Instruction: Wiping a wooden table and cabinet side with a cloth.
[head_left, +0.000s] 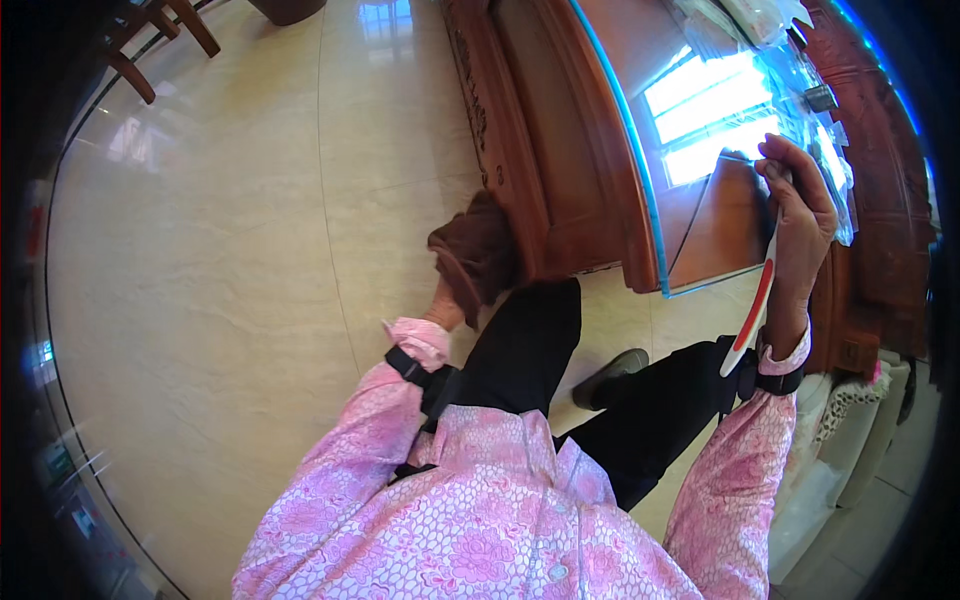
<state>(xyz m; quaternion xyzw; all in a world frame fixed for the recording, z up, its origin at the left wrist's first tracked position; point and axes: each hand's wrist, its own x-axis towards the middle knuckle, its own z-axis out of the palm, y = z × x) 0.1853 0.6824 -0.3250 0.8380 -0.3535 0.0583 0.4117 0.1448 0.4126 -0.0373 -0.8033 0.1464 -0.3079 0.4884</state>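
Note:
My left hand (444, 306) is in a brown cloth (480, 244), its fingers hidden by the fabric, beside the carved base of a wooden cabinet or table (592, 142). My right hand (799, 187) grips a slim white handle with a red inlay (752, 319), which runs back along my wrist. The far end of that tool is hard to make out near my fingertips. This hand is over the glass top (720, 225), where bright window light reflects.
Clear plastic packages (750, 22) and a small metal cylinder (820, 98) lie on the glass top. A carved wooden seat (885, 187) stands at the right. Wooden furniture legs (191, 30) and a dark pot (287, 9) are at the upper left.

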